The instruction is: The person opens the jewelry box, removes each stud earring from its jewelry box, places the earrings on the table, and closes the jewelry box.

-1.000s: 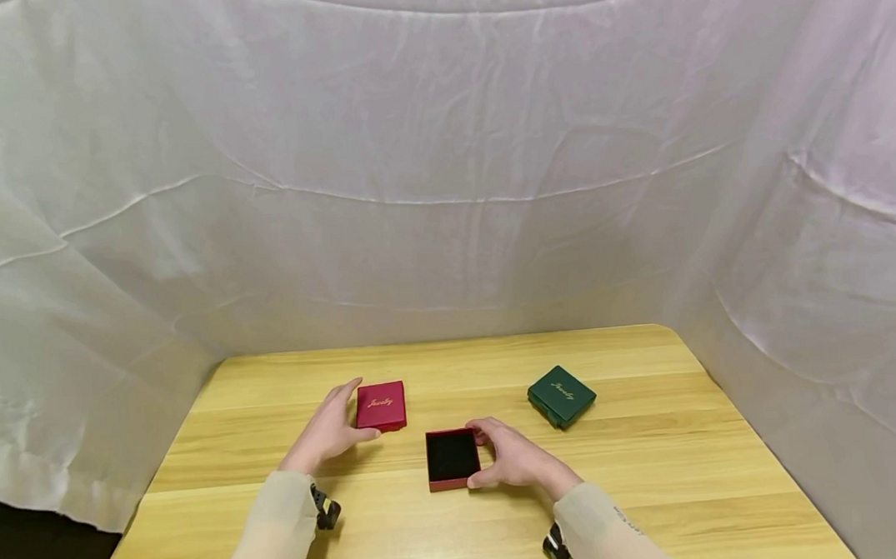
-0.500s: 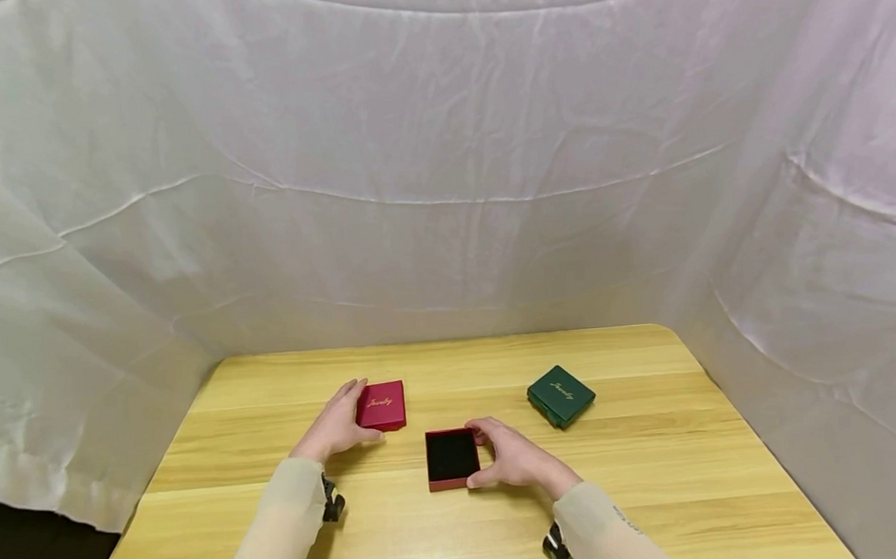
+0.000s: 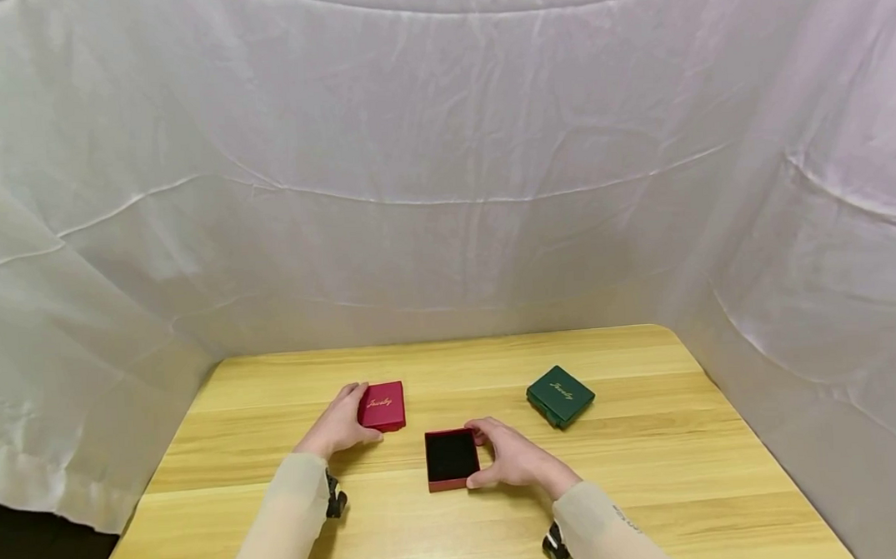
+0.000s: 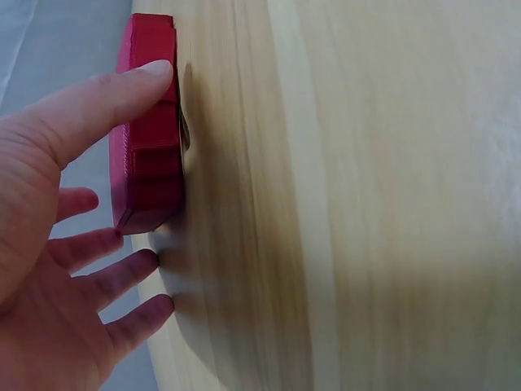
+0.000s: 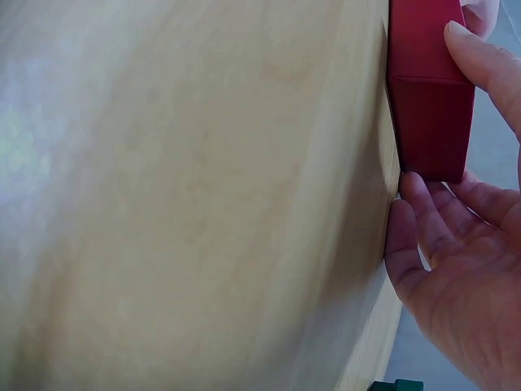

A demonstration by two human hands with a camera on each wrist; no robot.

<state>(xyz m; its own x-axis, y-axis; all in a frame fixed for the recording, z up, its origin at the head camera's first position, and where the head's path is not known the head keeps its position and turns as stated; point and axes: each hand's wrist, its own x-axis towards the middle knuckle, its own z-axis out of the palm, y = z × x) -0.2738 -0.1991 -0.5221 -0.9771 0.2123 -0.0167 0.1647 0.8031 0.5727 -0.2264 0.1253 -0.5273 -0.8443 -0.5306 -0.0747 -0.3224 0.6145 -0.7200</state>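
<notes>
Near the left back of the table lies a closed crimson jewelry box point(image 3: 382, 404) with gold lettering on its lid. My left hand point(image 3: 341, 419) holds it from the left, thumb on the front face, which shows a ribbon-like band point(image 4: 155, 134) in the left wrist view; the index fingertip is partly hidden behind the box. At the table's middle sits a small red box base point(image 3: 448, 485), lidless, with a black lining. My right hand point(image 3: 510, 453) grips its right side, thumb at the near corner and fingers at the far one.
A closed dark green jewelry box point(image 3: 561, 396) lies turned at an angle, to the right and behind my right hand. Pale cloth point(image 3: 447, 254) hangs behind the wooden table point(image 3: 652, 487) and along both sides.
My left hand has moved slightly right, closing in against the crimson jewelry box. The right hand and the red box base have stayed where they were.
</notes>
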